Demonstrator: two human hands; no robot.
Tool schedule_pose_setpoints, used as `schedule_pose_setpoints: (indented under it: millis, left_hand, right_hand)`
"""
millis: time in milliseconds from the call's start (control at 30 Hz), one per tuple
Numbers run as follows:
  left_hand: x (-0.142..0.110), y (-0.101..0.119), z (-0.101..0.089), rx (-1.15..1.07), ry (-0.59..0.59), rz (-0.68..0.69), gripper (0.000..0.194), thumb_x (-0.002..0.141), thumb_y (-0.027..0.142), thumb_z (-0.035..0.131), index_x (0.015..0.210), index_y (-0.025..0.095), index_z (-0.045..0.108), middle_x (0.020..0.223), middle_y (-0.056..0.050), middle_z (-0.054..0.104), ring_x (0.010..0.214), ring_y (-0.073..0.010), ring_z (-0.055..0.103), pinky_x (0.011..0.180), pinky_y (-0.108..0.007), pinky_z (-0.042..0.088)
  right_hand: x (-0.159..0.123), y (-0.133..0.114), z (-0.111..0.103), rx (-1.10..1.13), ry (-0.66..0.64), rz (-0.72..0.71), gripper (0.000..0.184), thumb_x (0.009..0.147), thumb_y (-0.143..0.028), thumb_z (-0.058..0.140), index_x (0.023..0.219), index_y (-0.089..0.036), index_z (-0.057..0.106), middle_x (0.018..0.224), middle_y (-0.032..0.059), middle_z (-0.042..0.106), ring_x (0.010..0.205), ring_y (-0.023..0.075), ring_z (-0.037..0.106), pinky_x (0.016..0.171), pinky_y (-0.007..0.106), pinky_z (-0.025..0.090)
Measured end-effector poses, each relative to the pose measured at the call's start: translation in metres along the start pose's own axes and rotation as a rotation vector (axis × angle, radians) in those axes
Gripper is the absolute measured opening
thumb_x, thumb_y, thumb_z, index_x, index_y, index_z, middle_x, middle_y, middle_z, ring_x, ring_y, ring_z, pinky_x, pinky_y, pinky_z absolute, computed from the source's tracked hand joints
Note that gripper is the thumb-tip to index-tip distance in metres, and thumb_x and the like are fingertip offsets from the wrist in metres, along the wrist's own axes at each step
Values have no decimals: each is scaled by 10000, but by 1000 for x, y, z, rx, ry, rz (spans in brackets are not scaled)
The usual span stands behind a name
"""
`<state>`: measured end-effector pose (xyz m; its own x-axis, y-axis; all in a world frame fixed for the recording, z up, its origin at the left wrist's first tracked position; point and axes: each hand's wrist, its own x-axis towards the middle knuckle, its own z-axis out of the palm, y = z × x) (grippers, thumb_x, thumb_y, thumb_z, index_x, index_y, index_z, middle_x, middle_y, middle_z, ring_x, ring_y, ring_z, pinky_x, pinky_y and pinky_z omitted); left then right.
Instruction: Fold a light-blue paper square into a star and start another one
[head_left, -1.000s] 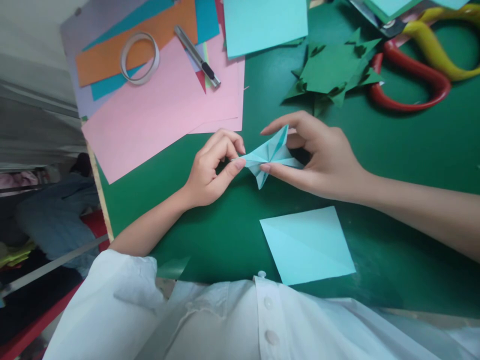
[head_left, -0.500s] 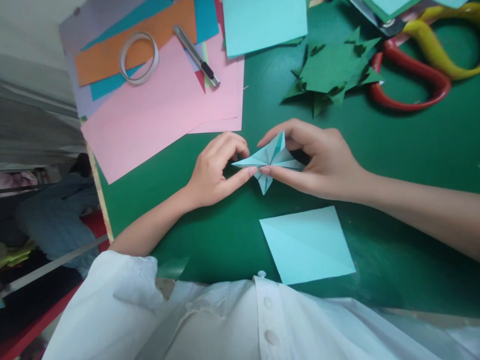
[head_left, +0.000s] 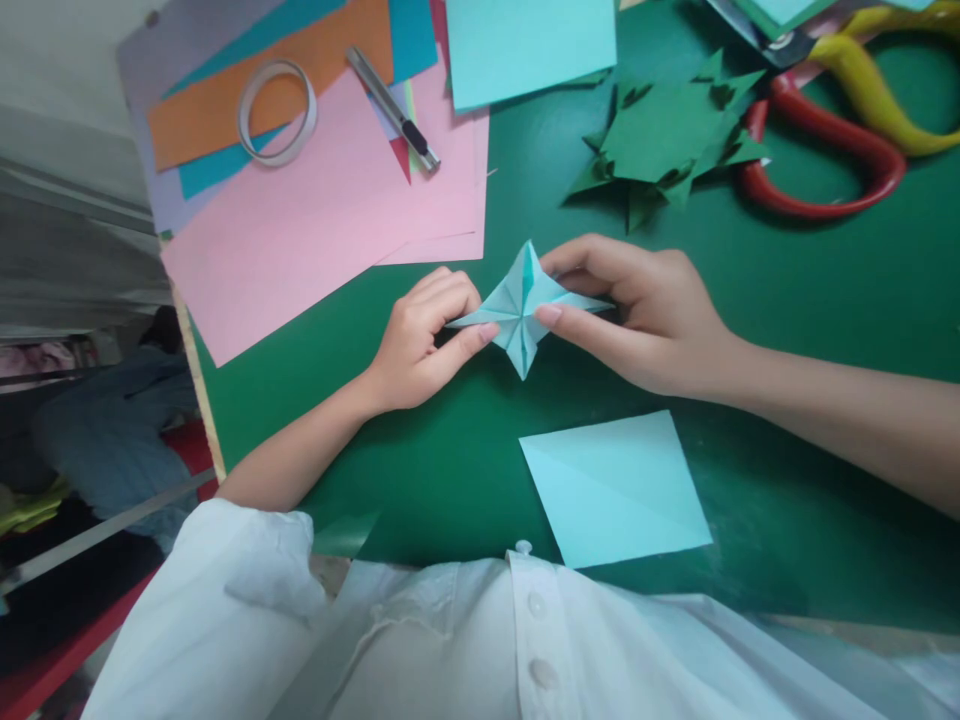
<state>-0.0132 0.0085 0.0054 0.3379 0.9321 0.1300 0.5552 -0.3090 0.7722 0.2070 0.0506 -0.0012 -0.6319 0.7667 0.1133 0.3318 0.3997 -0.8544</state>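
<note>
Light-blue, four-pointed folded-paper star (head_left: pixel 517 305) over the green bench (head_left: pixel 420 470). Left hand (head_left: pixel 427 335) closed around its left point; right hand (head_left: pixel 656 315) gripping its right side, thumb near centre. Closer to the body: flat light-blue paper sheet (head_left: pixel 615 490). Farther out: spiky green folded-paper piece (head_left: pixel 664 130), scissors with red and yellow handles (head_left: pixel 825 115), pink paper sheet (head_left: pixel 322 200).

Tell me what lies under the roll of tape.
Orange paper, blue paper and pink paper show around and through the roll of tape. Whatever its rim covers, or the sheets hide, cannot be seen.
</note>
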Motion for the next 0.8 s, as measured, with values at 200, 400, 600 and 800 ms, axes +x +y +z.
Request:
schedule_pose_setpoints:
  millis: [200, 400, 600, 800]
  left_hand:
    - [1, 2, 1, -48, 16, -34, 428, 914, 568, 542, 684, 216, 465, 670, 3, 546, 659, -141, 465, 654, -327, 407]
    - [0, 0, 4, -67, 60, 18, 371, 900, 535, 614, 718, 212, 588, 674, 15, 609, 662, -118, 502, 650, -287, 420]
    - [-1, -5, 7, -150, 143, 83, 282, 854, 410, 717, 710, 188, 620, 679, 31, 637, 647, -83, 522, 620, -239, 410]
    - [-2, -7, 9, -215, 194, 86, 242, 840, 318, 750, 710, 186, 595, 680, 37, 625, 595, -64, 494, 572, -236, 388]
  right_hand:
    - [1, -1, 0, 92, 14, 56, 203, 905, -403, 588, 906, -201, 597, 657, -35, 621, 555, 93, 489, 541, 256, 360]
    - [2, -1, 1, 44, -13, -15, 174, 909, -358, 597, 862, -191, 620, 603, -51, 615, 500, 70, 441, 530, 239, 344]
    - [2, 1, 3, 84, 67, -77, 215, 886, -353, 659, 783, -165, 635, 573, -50, 596, 472, 44, 408, 480, 213, 316]
    - [0, -2, 3, 81, 159, -87, 151, 883, -285, 672, 790, -167, 676, 598, -40, 635, 472, 45, 466, 476, 206, 362]
